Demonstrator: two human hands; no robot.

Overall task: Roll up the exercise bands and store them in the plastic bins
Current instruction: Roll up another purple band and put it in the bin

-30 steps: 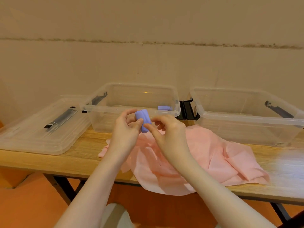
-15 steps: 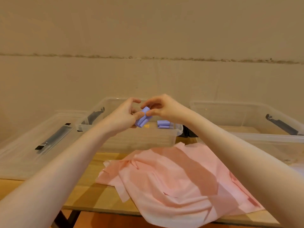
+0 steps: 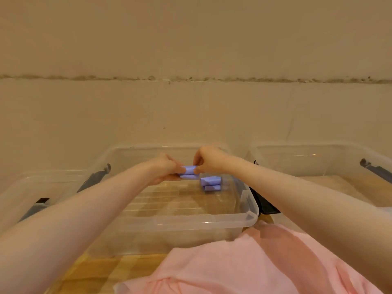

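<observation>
Nearest, pink bands [image 3: 244,268] lie on the bench [image 3: 89,272]; beyond, over the clear bin [image 3: 191,223], left hand [image 3: 167,169] and right hand [image 3: 209,160] pinch a rolled purple band [image 3: 189,172], another roll [image 3: 211,183] lying inside near the right wall.

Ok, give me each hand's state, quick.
Left hand: pinching the rolled purple band at its left end.
Right hand: pinching the same roll's right end.

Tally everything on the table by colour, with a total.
Purple rolled bands: 2, one held by left hand and right hand, one in the middle bin
Pink bands: 1 pile
Clear bins: 2
Clear lid: 1
Total: 6
</observation>
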